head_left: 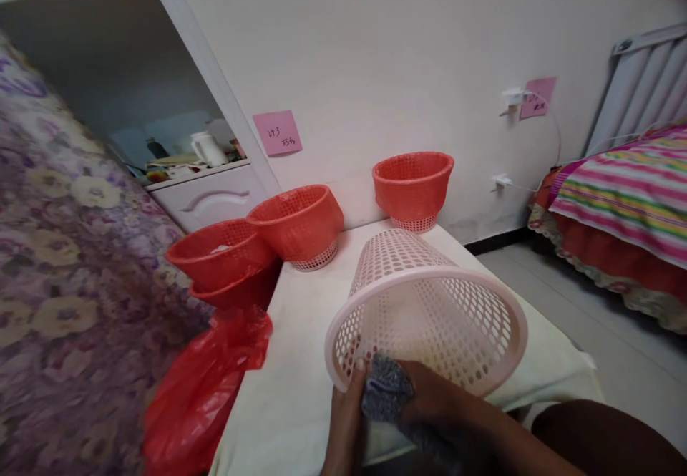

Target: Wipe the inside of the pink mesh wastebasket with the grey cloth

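A pale pink perforated plastic wastebasket [424,273] lies on its side on the cloth-covered table, its mouth facing me. My left hand [350,401] grips the near left part of its rim, thumb on the inside and the other fingers hidden beneath. In my right hand [429,396] is a bunched grey cloth [387,389], pressed against the rim right beside my left thumb. Part of the cloth hangs down below that hand.
Two baskets lined with red bags, a left one [295,222] and a right one [413,182], stand at the table's back. More red-lined baskets [222,254] are stacked off its left side, above a loose red plastic bag [207,390]. A bed [633,197] stands right.
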`<move>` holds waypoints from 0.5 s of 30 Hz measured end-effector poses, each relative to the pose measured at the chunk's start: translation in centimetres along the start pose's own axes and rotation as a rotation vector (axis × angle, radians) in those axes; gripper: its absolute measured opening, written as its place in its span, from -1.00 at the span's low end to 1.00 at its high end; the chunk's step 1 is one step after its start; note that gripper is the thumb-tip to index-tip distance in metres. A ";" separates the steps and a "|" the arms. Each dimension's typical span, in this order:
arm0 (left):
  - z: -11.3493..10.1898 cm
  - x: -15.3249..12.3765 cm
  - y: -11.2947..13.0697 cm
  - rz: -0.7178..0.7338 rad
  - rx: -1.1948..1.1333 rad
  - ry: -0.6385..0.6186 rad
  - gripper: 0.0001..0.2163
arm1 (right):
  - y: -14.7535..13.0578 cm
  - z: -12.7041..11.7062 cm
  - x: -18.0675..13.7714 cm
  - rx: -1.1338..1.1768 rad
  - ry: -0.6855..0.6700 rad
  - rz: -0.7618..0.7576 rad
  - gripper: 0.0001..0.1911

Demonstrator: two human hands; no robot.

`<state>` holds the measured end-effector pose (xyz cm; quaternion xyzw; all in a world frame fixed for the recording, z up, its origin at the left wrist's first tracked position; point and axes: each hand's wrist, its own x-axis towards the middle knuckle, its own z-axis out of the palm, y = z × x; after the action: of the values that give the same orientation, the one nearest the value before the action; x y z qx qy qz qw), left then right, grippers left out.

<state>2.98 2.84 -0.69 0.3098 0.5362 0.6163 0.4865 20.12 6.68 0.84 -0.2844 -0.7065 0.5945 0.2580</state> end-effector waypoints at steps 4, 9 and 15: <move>-0.1 0.6 2.9 0.004 0.117 -0.116 -0.35 | -1.2 -1.3 -0.4 0.064 -0.168 -0.040 -0.44; -0.3 1.2 4.3 0.045 0.210 -0.240 -0.37 | -1.5 -4.6 1.2 -0.575 0.488 0.028 -0.43; 0.8 0.1 0.8 -0.066 0.081 -0.152 -0.29 | 1.1 -5.5 3.5 -0.873 0.546 0.301 -0.39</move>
<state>3.48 3.26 0.29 0.3575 0.5319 0.5526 0.5329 21.62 13.16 0.71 -0.6075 -0.7467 0.1802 0.2022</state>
